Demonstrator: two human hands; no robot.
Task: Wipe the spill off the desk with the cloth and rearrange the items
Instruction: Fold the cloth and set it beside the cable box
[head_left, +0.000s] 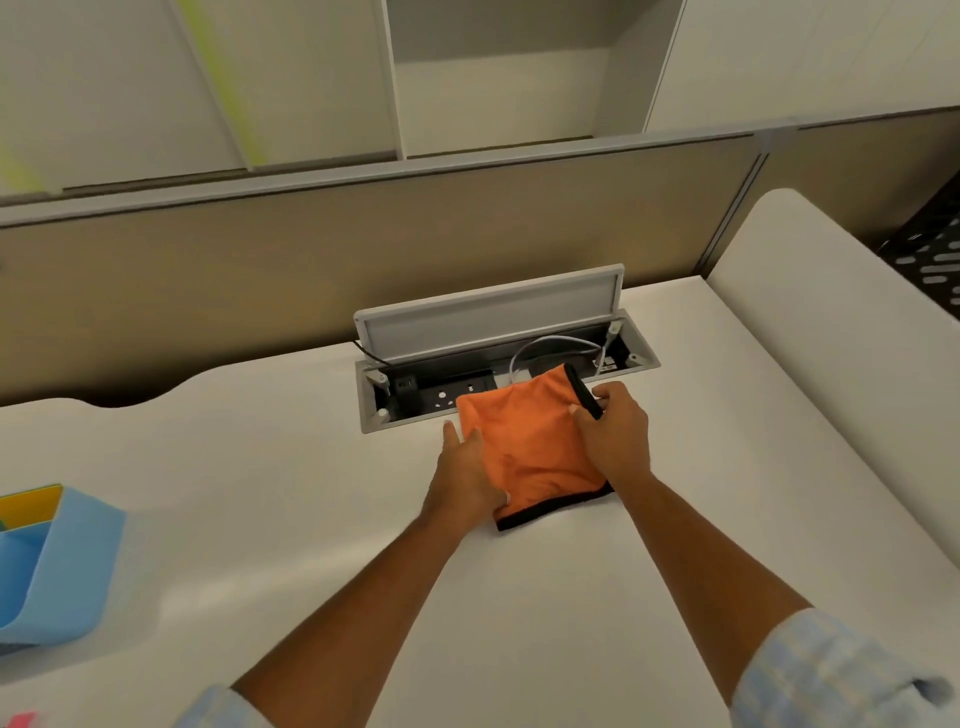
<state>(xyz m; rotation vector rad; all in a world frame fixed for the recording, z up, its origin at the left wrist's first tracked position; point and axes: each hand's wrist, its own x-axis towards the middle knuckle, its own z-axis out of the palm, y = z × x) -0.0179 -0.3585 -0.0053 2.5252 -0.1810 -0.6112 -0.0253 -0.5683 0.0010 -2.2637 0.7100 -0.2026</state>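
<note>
An orange cloth (530, 441) with a black border lies folded on the white desk (571, 597), its far edge overlapping the open cable box. My left hand (467, 473) rests flat on the cloth's left side, fingers pressing its edge. My right hand (615, 428) grips the cloth's right side, thumb and fingers pinching the black border near the far corner. No spill is visible on the desk surface.
An open power and cable box (498, 364) with its lid raised sits just behind the cloth, with sockets and a white cable inside. A blue desk organiser (57, 566) stands at the left edge. A beige partition (260, 260) borders the desk's back.
</note>
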